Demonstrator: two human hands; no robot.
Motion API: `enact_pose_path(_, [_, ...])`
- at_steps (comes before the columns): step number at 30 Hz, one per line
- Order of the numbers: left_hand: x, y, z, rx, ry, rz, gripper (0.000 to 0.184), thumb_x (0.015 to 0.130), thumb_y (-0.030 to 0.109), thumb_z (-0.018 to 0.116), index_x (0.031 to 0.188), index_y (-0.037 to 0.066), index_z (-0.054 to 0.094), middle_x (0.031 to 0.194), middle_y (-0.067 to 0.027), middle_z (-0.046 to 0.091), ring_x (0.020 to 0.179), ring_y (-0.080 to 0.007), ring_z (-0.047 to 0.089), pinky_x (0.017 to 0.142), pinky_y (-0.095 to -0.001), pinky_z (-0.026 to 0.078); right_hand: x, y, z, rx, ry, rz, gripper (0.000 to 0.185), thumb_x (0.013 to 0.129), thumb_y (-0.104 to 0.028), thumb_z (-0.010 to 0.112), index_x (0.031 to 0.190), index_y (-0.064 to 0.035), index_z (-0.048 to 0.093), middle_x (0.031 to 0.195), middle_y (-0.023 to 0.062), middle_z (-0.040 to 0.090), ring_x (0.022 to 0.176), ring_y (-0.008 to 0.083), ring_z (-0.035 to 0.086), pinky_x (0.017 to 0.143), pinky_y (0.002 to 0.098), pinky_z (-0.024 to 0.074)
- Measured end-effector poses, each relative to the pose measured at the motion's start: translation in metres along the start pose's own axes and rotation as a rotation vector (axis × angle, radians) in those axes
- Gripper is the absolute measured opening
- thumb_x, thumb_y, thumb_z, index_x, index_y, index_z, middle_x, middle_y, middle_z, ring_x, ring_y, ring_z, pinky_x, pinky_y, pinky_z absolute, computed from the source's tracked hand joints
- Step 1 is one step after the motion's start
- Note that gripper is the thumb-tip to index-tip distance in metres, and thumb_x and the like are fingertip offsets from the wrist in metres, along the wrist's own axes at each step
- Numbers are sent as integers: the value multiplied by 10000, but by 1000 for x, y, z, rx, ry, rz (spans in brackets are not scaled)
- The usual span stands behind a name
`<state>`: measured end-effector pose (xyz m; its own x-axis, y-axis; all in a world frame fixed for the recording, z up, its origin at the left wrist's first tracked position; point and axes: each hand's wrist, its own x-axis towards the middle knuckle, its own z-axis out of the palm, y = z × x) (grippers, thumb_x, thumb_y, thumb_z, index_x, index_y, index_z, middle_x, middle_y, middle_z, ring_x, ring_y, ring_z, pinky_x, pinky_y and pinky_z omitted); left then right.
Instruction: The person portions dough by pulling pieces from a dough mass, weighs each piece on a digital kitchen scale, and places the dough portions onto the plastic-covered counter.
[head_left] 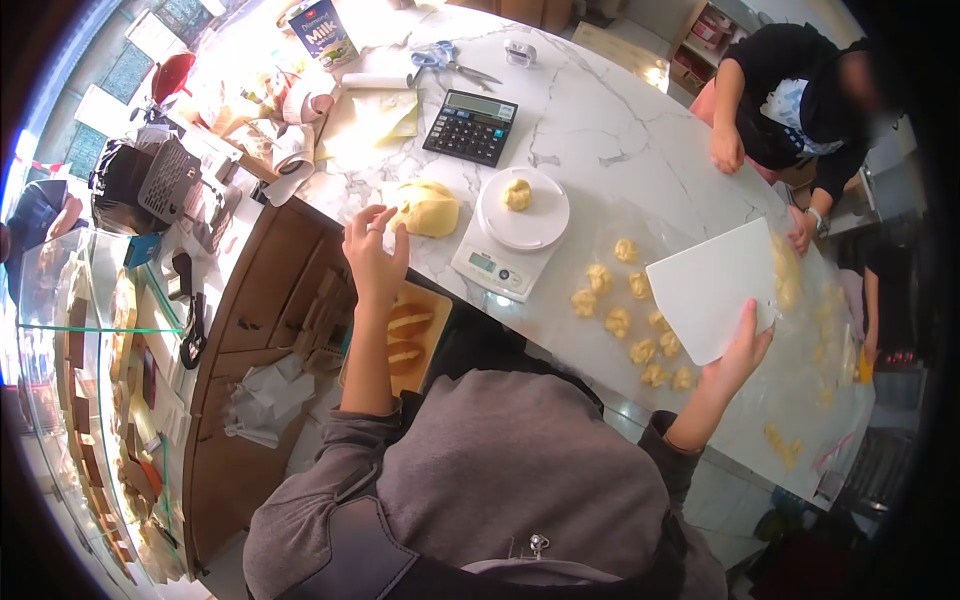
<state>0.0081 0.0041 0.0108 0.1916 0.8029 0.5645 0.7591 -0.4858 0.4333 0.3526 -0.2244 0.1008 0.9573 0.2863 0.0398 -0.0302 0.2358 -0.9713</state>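
My left hand (375, 255) is beside a large lump of yellow dough (427, 208) at the counter's near edge, its fingers apart and reaching the dough's left side. In my right hand (735, 355) is a flat white board (712, 290), gripped at its lower right corner. A small dough ball (517, 194) rests on the round plate of a white kitchen scale (503, 262). Between the scale and the board lie several small dough pieces (617, 321), partly hidden by the board.
A calculator (470, 127), scissors (455, 64) and a milk carton (323, 34) stand beyond the scale. Another person (790, 110) leans at the far right edge of the marble counter (600, 130). A tray of bread (410, 335) is below the edge. A glass display case (90, 400) is left.
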Motion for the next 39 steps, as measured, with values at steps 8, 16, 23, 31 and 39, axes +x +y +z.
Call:
enact_pose_path(8, [-3,4,-5,-50,-38,-43,204,735,79,635,935,38,635,993,-94,577,939,-270,522,820,-364,417,-7,-11,-6,7,-7,-21,450,844,-150,594,1218,-8,387,1154,131,505,1034,222,528,836,342,466])
enact_pose_path(16, [-1,5,-4,-63,-50,-14,189,742,73,630,925,27,635,995,-104,578,930,-273,529,802,-359,430,-14,-15,-10,7,3,-25,463,840,-153,597,1226,-11,385,1153,133,506,1030,221,531,834,339,468])
enact_pose_path(23, [3,9,-3,-121,-59,-9,174,749,69,625,917,25,639,989,-105,578,922,-274,533,799,-353,432,-16,-16,-21,21,31,-15,458,850,-141,582,1239,-13,378,1172,135,502,1044,227,530,848,348,471])
enact_pose_path(31, [8,8,0,-161,-42,40,166,742,64,632,906,38,641,977,-86,578,907,-270,534,786,-365,421,-17,-19,-32,60,49,-21,473,857,-149,572,1261,-15,365,1195,138,493,1063,237,524,861,353,465])
enact_pose_path(39, [13,20,10,-425,-35,-25,160,784,19,591,937,16,638,951,-111,607,789,-212,601,697,-294,483,-19,-12,-32,66,27,15,506,849,-158,582,1271,-3,350,1200,142,485,1078,237,512,872,356,453])
